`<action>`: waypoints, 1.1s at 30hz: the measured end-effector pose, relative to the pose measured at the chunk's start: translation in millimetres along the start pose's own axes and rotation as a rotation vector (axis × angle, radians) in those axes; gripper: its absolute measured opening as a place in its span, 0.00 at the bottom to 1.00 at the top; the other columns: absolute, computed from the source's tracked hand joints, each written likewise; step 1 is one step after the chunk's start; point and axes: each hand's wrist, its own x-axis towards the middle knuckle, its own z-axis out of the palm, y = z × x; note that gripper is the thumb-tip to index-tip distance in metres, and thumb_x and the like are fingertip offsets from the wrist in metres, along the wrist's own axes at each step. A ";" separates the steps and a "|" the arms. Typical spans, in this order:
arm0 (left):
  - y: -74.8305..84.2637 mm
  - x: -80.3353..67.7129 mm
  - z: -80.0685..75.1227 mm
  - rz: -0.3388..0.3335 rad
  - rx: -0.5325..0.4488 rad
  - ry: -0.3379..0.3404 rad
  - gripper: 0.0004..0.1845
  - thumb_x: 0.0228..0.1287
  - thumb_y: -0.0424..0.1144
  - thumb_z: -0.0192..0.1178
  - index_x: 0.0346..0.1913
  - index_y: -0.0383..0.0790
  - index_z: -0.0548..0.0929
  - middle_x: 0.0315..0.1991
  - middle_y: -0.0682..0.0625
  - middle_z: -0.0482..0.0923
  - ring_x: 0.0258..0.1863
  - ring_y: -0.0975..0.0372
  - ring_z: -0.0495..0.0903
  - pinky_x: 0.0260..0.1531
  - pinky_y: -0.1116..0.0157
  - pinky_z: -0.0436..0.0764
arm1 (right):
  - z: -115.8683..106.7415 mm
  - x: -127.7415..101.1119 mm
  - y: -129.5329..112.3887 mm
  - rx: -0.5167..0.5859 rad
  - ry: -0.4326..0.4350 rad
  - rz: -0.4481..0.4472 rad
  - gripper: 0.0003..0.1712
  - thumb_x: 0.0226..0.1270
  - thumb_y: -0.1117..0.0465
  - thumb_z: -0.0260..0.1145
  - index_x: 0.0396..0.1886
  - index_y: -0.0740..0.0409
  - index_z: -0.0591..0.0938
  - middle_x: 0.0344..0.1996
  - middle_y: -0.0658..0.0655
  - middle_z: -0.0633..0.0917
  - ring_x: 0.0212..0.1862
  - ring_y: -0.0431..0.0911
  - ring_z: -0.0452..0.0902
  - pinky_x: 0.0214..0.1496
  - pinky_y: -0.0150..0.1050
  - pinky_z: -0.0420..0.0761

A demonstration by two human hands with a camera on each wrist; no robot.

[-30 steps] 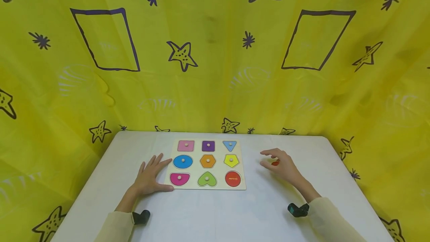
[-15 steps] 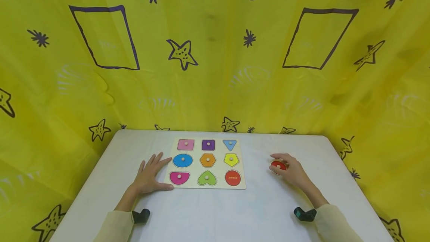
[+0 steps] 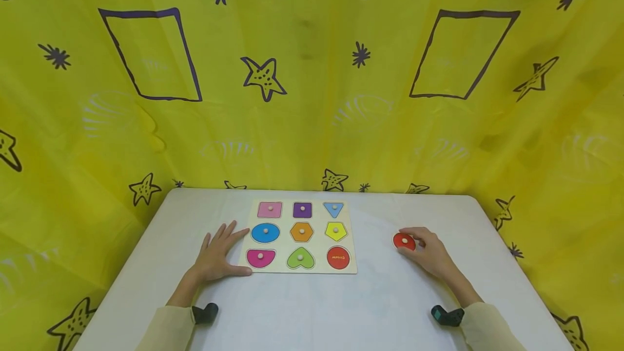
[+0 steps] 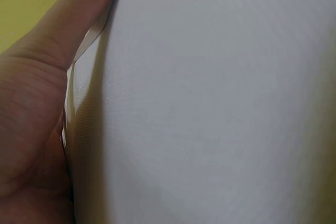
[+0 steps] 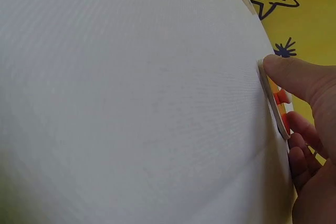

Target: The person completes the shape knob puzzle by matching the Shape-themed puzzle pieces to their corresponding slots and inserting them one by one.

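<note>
Resting flat on the white table, the left hand lies at about 8 o'clock with its fingers straight and spread, the fingertips and thumb against the left edge of the puzzle board; its grip closes on nothing. At about 4 o'clock the right hand has settled on the table, having drawn back toward the near edge over the last second. Its thumb and fingers curl round the rim of the red round piece, which now lies flat on the table with its peg up, well apart from the board; a second ago the hand hovered over it and hid most of it. The right wrist view shows the thumb on the disc's edge.

Farther off, the board's red circle slot stands bare at the near right corner, so the piece looks taken out, not yet seated. Eight other shapes sit in place. Behind hangs a yellow curtain.
</note>
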 end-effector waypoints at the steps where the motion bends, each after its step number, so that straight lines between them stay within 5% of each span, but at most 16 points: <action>1: 0.5 -0.3 -0.3 0.000 0.000 0.000 0.58 0.40 0.68 0.77 0.77 0.49 0.69 0.80 0.34 0.52 0.79 0.35 0.44 0.71 0.28 0.36 | -0.2 0.1 0.8 -0.002 -0.003 0.002 0.26 0.63 0.55 0.78 0.59 0.58 0.85 0.56 0.62 0.84 0.58 0.58 0.77 0.58 0.59 0.80; 12: 0.2 -0.6 -0.5 0.009 -0.006 0.005 0.58 0.41 0.68 0.77 0.77 0.49 0.69 0.80 0.33 0.52 0.79 0.34 0.44 0.70 0.27 0.36 | 1.7 1.5 6.7 -0.034 0.012 0.060 0.15 0.67 0.57 0.75 0.51 0.56 0.88 0.53 0.60 0.84 0.54 0.56 0.76 0.54 0.50 0.79; 19: -1.3 0.4 2.0 0.012 -0.013 0.003 0.59 0.40 0.69 0.76 0.77 0.49 0.69 0.80 0.34 0.52 0.79 0.35 0.43 0.71 0.28 0.35 | 2.1 1.7 4.9 -0.050 0.016 0.115 0.12 0.70 0.57 0.73 0.49 0.55 0.88 0.54 0.61 0.84 0.56 0.56 0.77 0.59 0.53 0.80; 33: -3.0 0.9 1.7 0.013 -0.005 0.016 0.58 0.40 0.69 0.76 0.77 0.49 0.69 0.80 0.34 0.53 0.79 0.35 0.44 0.70 0.27 0.36 | 1.2 1.5 3.3 -0.043 0.030 0.101 0.07 0.69 0.60 0.73 0.44 0.55 0.90 0.53 0.60 0.86 0.57 0.56 0.79 0.57 0.46 0.81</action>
